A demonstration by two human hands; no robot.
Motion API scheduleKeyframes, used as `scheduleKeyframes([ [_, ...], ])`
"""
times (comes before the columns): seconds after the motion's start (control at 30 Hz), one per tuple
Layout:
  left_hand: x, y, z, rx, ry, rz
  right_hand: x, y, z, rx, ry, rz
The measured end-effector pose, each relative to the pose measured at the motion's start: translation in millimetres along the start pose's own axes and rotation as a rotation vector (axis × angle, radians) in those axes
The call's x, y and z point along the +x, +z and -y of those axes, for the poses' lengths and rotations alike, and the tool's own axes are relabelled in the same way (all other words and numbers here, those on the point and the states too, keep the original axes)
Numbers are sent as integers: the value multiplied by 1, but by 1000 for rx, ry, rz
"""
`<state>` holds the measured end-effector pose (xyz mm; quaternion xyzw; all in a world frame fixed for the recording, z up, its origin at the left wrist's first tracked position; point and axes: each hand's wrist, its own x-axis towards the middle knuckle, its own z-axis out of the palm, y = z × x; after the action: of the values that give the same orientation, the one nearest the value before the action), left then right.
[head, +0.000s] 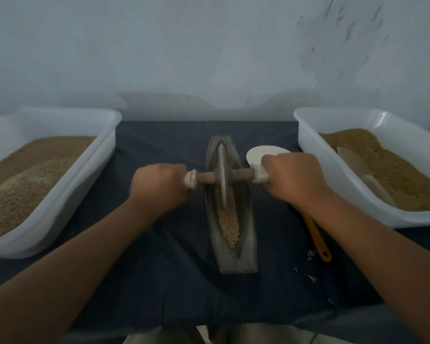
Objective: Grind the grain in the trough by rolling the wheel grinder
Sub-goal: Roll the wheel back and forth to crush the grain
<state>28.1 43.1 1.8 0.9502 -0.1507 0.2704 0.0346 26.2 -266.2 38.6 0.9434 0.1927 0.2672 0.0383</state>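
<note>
Head view. Judged mid-grind. Noted wheel grinder (223,176) upright on edge, about mid-length in the trough (246,219), with grain (230,223) heaped toward the near end. Next, probably: roll back over that heap, press evenly both sides, keep the wheel from tipping. Noted left hand (159,187) wrapped round left axle end, right hand (291,177) wrapped round right end.

Small makeshift grain-grinding station in a plain room, home or workroom, can't tell which: bare pale wall (209,45) with scuffs and stains right behind the table (159,281). The table is draped in a dark blue cloth (283,249). White plastic tub (102,155) of brown grain (23,182) at the left edge, second tub (305,135) with a pale scoop (353,157) at the right edge. Manual tools mid-table: grey trough (246,244) and wheel grinder (222,175).
</note>
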Motion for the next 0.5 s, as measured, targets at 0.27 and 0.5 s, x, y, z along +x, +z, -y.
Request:
scheduleKeyframes([
  [0.27,-10,-12,-4,103,67,9,-35,-5,5,58,148,142],
  [0.5,52,-12,-10,89,-153,198,42,18,-8,-31,238,271],
])
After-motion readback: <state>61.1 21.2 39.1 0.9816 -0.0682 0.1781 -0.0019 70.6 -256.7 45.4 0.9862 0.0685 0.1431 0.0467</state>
